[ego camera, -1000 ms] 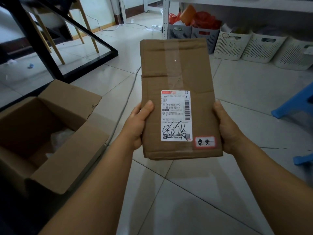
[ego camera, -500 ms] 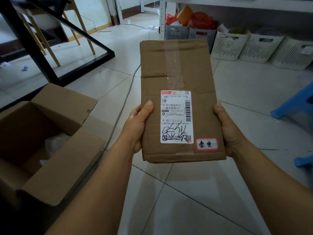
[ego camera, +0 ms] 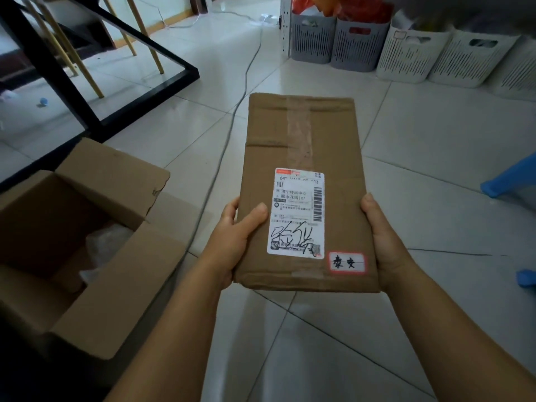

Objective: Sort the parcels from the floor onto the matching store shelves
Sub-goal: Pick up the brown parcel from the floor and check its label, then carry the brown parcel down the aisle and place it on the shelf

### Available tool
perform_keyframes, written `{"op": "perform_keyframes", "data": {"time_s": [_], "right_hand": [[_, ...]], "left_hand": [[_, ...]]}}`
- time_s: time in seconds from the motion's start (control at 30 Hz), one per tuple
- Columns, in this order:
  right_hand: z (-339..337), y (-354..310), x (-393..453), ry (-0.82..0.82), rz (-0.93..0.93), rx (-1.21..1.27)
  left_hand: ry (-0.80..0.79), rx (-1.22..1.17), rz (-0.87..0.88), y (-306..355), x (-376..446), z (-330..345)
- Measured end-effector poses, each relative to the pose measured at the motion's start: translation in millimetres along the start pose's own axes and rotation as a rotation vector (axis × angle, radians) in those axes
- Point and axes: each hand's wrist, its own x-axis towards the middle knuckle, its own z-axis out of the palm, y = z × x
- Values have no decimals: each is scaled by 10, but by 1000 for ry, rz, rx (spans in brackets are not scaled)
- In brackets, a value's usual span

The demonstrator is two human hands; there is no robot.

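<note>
- Both hands grip one flat cardboard parcel (ego camera: pixel 304 181) above the tiled floor (ego camera: pixel 435 158); the left hand (ego camera: pixel 235 242) clasps its left edge with the thumb laid over the top face and fingers curled beneath, while the right hand (ego camera: pixel 383 245) is pressed flat along the right edge, thumb on the rim.
- At far left, an open brown carton (ego camera: pixel 87 242) sits on the floor, its corrugated flaps folded outward and one torn at the corner; crumpled clear plastic wrap (ego camera: pixel 107 248) shows inside.
- Behind the carton, a black angular metal frame (ego camera: pixel 139 94) and slim yellow wooden legs (ego camera: pixel 148 39) stand on the glossy pale tiles, and a grey cable (ego camera: pixel 232 123) runs across the floor towards the back.
- The parcel is a long, shallow rectangle of creased matte cardboard, held level between the two hands at its near end, well clear of the floor and just right of the carton.
- A strip of clear tape (ego camera: pixel 298 134) seals its centre seam; a white printed shipping label (ego camera: pixel 295 213) with barcodes and a black scrawl sits on the near half, and a small red-bordered sticker (ego camera: pixel 347 263) with handwritten characters lies at the near right corner.
- At the back right, slotted plastic baskets (ego camera: pixel 412 53), grey then white, line up on the floor under a shelf; the grey ones hold red and orange bags.
- A blue plastic stool (ego camera: pixel 510 181) juts in at the right edge.
</note>
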Motion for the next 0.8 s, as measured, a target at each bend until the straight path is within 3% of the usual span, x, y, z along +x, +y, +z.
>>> {"op": "perform_keyframes", "data": {"time_s": [0.27,0.6,0.8], "right_hand": [[472,-600,-680,24,173,5],[1497,-2387,-1918,57,299,-101],[1881,-3449,-2519,-87,291,-180]], "left_hand": [[60,-48,-121,688,-849,43],[198,-154,-152,2511,-2186,413],[289,-225,-61,3363,-3165,864]]}}
